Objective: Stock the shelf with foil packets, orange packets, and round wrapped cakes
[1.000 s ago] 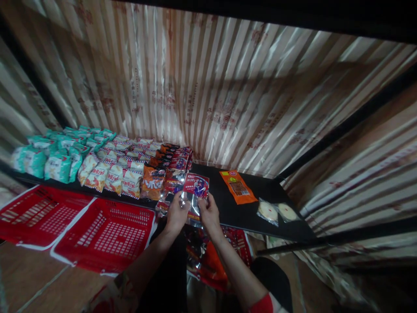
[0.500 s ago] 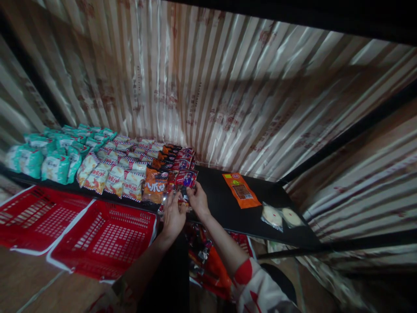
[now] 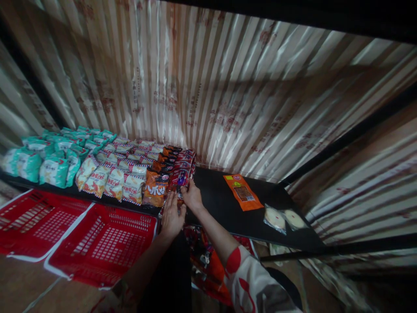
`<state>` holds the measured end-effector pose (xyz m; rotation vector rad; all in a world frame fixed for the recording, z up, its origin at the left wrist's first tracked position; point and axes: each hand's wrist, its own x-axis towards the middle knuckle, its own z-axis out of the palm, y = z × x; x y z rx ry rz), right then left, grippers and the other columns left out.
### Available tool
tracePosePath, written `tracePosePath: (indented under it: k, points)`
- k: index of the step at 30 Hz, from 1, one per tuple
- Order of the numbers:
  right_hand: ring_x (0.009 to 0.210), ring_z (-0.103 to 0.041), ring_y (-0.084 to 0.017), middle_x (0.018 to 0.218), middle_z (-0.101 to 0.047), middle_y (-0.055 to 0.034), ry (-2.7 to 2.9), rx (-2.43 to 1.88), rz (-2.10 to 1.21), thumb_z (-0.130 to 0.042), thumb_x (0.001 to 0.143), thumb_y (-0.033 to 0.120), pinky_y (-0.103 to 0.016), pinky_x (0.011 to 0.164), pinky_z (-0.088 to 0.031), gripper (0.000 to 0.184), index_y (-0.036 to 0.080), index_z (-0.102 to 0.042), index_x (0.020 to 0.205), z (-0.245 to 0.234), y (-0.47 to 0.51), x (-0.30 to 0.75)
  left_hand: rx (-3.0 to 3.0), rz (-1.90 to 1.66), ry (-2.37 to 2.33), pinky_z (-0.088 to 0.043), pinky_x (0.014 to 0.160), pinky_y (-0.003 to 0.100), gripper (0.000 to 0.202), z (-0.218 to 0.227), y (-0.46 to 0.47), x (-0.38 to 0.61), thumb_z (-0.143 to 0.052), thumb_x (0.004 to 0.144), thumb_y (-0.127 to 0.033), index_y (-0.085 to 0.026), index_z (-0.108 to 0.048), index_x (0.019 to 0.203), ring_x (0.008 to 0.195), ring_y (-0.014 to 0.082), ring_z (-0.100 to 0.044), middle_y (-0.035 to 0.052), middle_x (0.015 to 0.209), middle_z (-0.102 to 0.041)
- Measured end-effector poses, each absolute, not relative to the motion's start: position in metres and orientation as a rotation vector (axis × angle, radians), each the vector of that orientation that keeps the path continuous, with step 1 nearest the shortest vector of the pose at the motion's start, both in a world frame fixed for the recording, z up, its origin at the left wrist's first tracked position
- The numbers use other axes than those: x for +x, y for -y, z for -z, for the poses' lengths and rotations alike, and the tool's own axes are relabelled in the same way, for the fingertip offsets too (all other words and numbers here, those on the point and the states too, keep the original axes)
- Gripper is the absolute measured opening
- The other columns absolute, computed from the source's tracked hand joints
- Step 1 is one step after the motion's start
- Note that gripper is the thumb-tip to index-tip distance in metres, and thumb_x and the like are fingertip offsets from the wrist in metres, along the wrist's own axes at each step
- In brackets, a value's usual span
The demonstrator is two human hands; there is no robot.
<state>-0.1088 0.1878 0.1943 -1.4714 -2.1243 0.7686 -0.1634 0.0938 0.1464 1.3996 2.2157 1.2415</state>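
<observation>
In the head view my right hand [image 3: 193, 198] pinches the right edge of a dark red snack packet [image 3: 180, 176]. The packet leans back against the row of red packets [image 3: 185, 157] behind it. My left hand [image 3: 173, 217] lies with fingers stretched out over the lower front of the red packets, by the shelf's front edge. What is under its fingertips is partly hidden. Just left of the hands stands an orange snack bag [image 3: 155, 189] at the front of its own row.
White snack bags [image 3: 112, 180] and teal bags [image 3: 54, 169] fill the left of the black shelf [image 3: 215, 195]. On the right lie a flat orange packet [image 3: 243, 192] and two clear-wrapped round items [image 3: 275, 217]. Red baskets [image 3: 110, 243] stand below; another basket holds packets [image 3: 208, 261].
The red packet has moved slightly left and back, into line with its row. My right hand followed it a little to the left and up; my left hand barely shifted.
</observation>
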Motion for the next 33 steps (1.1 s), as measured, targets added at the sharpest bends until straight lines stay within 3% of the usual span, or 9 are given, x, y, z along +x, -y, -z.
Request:
tracePosePath:
  k: [10,19,25,33]
  points:
    - [0.079,-0.065,-0.022,0.088,-0.068,-0.0102,2.294,-1.568,-0.558,-0.044,0.085,0.025,-0.029,0.072,-0.045,0.062,0.015,-0.022,0.142,-0.206,-0.183,-0.112,1.421,-1.168,-2.219,-0.034,0.108,0.040,0.045,-0.146,-0.100,-0.173,-0.044,0.081,-0.023,-0.012,-0.050,0.124,0.129,0.0242,-0.040,0.0135,0.138,-0.045]
    - [0.084,-0.065,-0.021,0.095,-0.068,-0.0089,2.370,-1.587,-0.533,-0.041,0.086,0.026,-0.029,0.074,-0.045,0.051,0.022,-0.037,0.137,-0.206,-0.182,-0.104,1.500,-1.083,-2.280,-0.034,0.107,0.041,0.045,-0.147,-0.102,-0.172,-0.044,0.080,-0.020,-0.008,-0.052,0.122,0.127,0.0268,-0.042,0.0163,0.136,-0.046]
    - [0.093,-0.061,-0.019,0.118,-0.058,-0.0106,2.335,-1.523,-0.553,-0.043,0.084,0.022,-0.028,0.081,-0.044,0.051,0.022,-0.041,0.135,-0.200,-0.182,-0.103,1.566,-1.067,-2.309,-0.034,0.107,0.041,0.045,-0.143,-0.102,-0.171,-0.044,0.080,-0.019,-0.007,-0.052,0.123,0.126,0.0278,-0.042,0.0173,0.138,-0.043]
    - [0.086,-0.061,-0.018,0.118,-0.050,-0.0095,2.357,-1.562,-0.452,-0.044,0.084,0.025,-0.028,0.074,-0.047,0.049,0.024,-0.042,0.133,-0.201,-0.176,-0.102,1.560,-1.068,-2.323,-0.036,0.106,0.041,0.044,-0.137,-0.104,-0.173,-0.045,0.080,-0.019,-0.008,-0.052,0.121,0.126,0.0278,-0.042,0.0174,0.138,-0.042]
